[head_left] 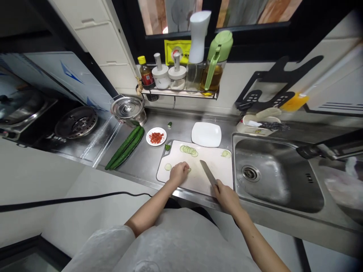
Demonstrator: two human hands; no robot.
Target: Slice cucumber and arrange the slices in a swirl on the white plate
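Note:
My right hand (227, 196) is wrapped round the handle of a knife (208, 173), its blade slanting up and left over a white cutting board (198, 180). Toward the board's left side, my left hand (179, 173) has its fingers curled together. A bit of pale green cucumber (189, 170) shows at the fingertips, mostly hidden by them. One cucumber slice (168, 166) lies left of that hand. An overlapping row of cucumber slices (188, 150) rests near the top of the board, and a few more slices (226, 153) sit in the upper right corner.
Left of the board are two whole cucumbers (126, 148) and a small plate (148, 140) of chopped red pieces. A white plate (206, 134) stands behind the board, a sink (272, 177) to its right. Cucumber ends (169, 124) lie nearby. Above hangs a seasoning shelf (181, 92).

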